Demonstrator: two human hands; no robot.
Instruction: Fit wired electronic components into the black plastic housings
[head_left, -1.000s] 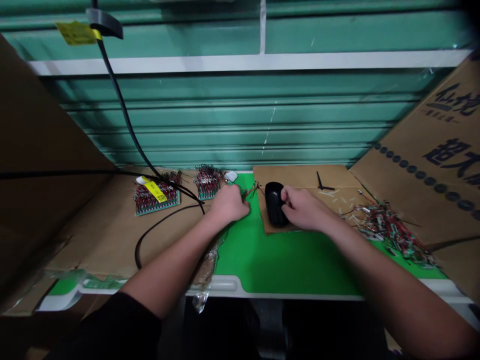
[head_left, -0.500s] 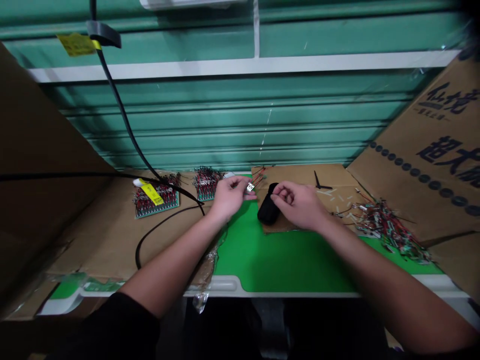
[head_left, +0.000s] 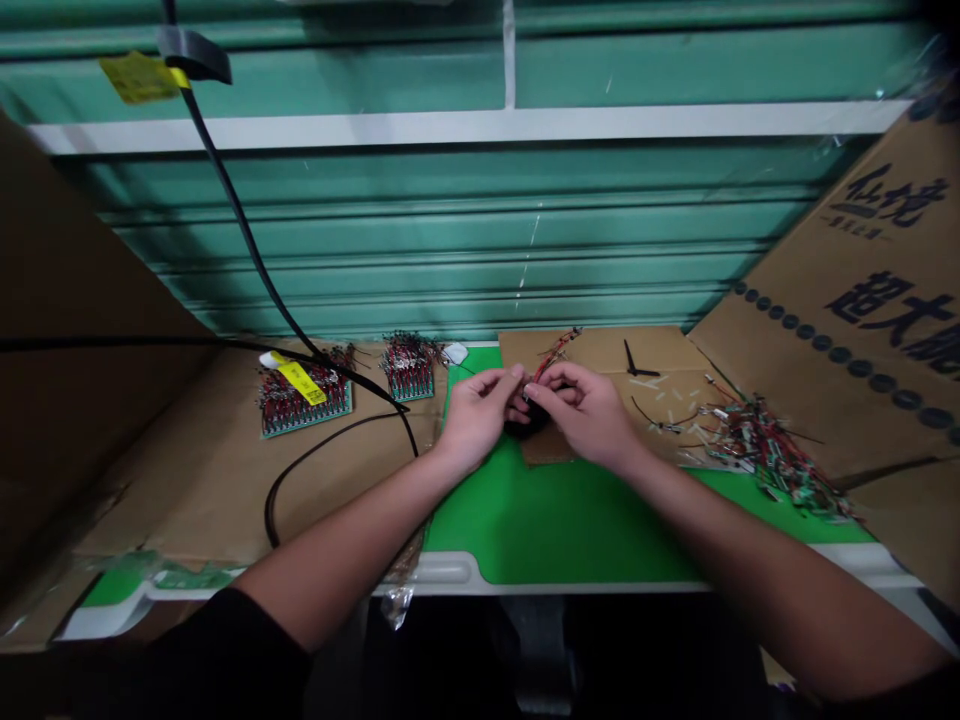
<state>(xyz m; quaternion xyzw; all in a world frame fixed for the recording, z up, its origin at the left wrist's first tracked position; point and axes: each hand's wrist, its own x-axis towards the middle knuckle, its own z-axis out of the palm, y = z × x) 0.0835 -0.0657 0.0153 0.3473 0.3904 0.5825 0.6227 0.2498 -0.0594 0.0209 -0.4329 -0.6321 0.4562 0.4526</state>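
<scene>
My left hand point(head_left: 478, 418) and my right hand point(head_left: 583, 410) meet over the far edge of the green mat point(head_left: 570, 515), fingertips touching. Between them they pinch a small part with thin red wires point(head_left: 553, 350) sticking up and away. A black rounded object point(head_left: 527, 425) lies mostly hidden under both hands on a cardboard sheet point(head_left: 645, 355). Both hands have their fingers closed on the wired part.
Two green circuit boards with red parts stand at the left, one point(head_left: 304, 395) and another point(head_left: 409, 368). A black cable point(head_left: 300, 460) loops across the cardboard there. A heap of loose wired parts point(head_left: 765, 450) lies right. Cardboard walls flank both sides.
My left hand lifted a small part from the mat and carried it right. My right hand left the black object's top and joined it; the red wires now stand between both hands.
</scene>
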